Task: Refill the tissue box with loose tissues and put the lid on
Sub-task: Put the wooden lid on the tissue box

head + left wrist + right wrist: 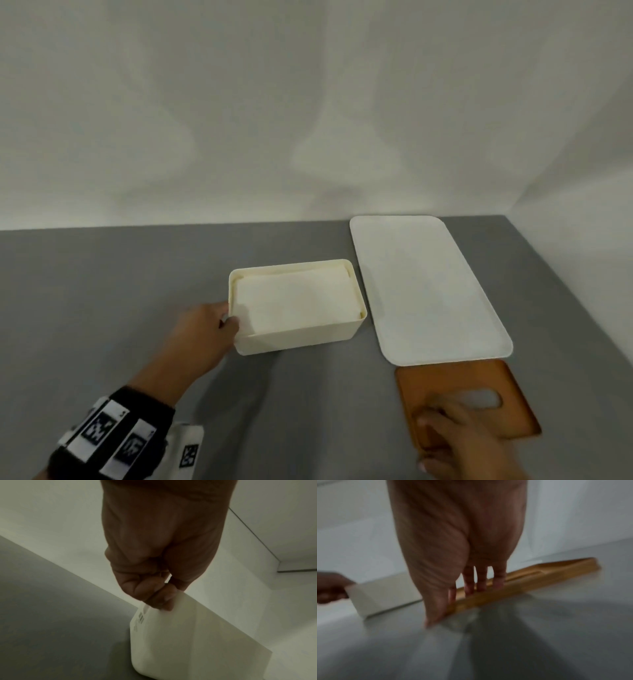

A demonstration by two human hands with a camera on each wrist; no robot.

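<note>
A cream tissue box (294, 337) stands in the middle of the grey table, filled to near the rim with white tissues (294, 301). My left hand (222, 320) grips its left end, thumb over the rim. In the left wrist view the curled fingers (154, 596) clasp the box's top corner (188, 642). The wooden lid (445, 377), with an oval slot, lies flat at the near right. My right hand (455, 438) holds its near-left corner, with the fingers (481, 582) on top of the lid (539, 574) and the thumb at its edge. The picture there is blurred.
A large white tray (428, 287) lies upside down just right of the box and touches the lid's far edge. A white wall closes the table's far side and right side. Bare grey tabletop stretches to the left and along the front.
</note>
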